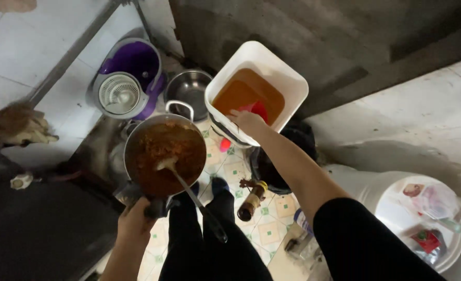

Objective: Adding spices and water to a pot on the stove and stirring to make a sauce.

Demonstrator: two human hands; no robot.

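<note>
Pan (pixel 164 156) of red-brown mash hangs by its handle in the left hand (pixel 135 222), ladle (pixel 189 190) resting inside. Right hand (pixel 247 120) grips a red scoop (pixel 257 109) dipped in the bucket (pixel 287 83) of amber liquid; carrying it across looks to need a level scoop.

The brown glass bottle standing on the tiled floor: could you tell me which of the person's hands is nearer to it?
Left. The left hand grips the pan's handle beside the bottle; the right hand reaches farther off into the white bucket.
</note>
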